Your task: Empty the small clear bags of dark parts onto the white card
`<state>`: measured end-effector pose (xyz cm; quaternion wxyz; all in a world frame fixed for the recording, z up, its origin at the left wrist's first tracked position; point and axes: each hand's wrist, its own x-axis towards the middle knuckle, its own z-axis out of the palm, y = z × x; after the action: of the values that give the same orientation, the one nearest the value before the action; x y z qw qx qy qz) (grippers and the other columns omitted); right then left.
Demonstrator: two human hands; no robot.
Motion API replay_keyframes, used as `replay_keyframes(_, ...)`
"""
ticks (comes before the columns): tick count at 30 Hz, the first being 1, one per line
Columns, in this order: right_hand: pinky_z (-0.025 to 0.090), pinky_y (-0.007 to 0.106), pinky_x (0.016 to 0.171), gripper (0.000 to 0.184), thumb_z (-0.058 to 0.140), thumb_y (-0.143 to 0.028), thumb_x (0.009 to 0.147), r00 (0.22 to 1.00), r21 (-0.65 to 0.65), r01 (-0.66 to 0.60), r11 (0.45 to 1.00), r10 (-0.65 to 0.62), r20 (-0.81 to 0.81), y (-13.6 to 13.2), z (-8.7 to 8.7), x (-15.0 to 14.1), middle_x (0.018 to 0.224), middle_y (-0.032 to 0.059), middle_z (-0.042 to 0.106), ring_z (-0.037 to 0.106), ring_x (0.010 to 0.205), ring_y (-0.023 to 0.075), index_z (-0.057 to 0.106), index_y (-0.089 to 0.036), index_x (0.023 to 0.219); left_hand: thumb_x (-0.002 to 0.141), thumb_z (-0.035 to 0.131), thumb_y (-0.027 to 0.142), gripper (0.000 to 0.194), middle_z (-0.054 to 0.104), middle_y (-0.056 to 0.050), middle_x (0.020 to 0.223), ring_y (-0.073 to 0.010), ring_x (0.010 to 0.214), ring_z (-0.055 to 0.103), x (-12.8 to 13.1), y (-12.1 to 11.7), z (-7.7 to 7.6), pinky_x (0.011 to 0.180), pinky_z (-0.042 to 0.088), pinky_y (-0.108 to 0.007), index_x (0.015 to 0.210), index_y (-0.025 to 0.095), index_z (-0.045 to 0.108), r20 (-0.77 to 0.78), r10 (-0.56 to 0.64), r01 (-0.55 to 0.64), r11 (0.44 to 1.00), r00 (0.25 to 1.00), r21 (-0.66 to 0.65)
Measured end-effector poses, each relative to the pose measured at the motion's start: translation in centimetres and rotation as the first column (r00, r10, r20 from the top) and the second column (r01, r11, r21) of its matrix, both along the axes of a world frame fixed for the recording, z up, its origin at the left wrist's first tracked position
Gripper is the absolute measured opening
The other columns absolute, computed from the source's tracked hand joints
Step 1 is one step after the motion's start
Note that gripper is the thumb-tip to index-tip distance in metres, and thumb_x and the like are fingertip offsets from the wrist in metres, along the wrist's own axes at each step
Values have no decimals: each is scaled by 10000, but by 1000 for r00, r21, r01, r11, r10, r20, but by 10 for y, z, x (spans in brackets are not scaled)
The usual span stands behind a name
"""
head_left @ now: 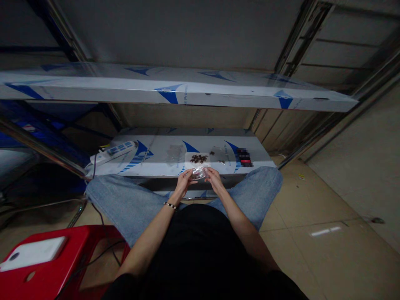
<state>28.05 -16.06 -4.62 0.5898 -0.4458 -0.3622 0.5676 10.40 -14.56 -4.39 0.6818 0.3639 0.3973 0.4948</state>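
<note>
My left hand [184, 179] and my right hand [214, 177] both pinch a small clear plastic bag [199, 173] between them, held just above the front edge of a low metal shelf [156, 164]. Right behind the bag, a pile of small dark brown pieces [199, 158] lies on a white sheet on the shelf. My left wrist wears a beaded bracelet [170, 205]. What the bag contains is too small to make out.
On the shelf lie a white power strip [114, 151] at the left, empty clear bags [175, 153] in the middle and a dark red object [244, 158] at the right. An upper shelf [175, 89] overhangs. A red stool [46, 258] stands at lower left.
</note>
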Motion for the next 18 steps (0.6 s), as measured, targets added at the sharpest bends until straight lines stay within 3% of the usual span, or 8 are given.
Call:
replay_keyframes(6,444,185,506,365,784,-452,737,999,16,-43,999,43,-17,1,-6,-1,878,47,724,606,712,144,764,-177,976,707,867,385,360,763,-116,974,-183,844,722,-3,4,-2,722,590,-259,904,113,738,43,61,-61,998,997,-2)
replay_keyframes(13,488,199,488,342,782,-383,762,990,-32,10,999,-14,-137,0,-6,-3,882,56,752,673,673,151,751,-173,1030,737,872,292,499,770,-156,1038,-228,861,761,-1,1,-3,688,625,-276,1165,97,704,-18,-174,173,985,985,-28)
replay_keyframes(18,484,186,439,211,793,-260,789,990,-152,97,984,-111,-83,1,-4,-4,829,79,768,686,582,146,723,-142,948,748,867,235,363,782,-137,890,-189,768,764,-2,8,-8,708,622,-241,1034,64,723,-80,-89,87,996,993,-29)
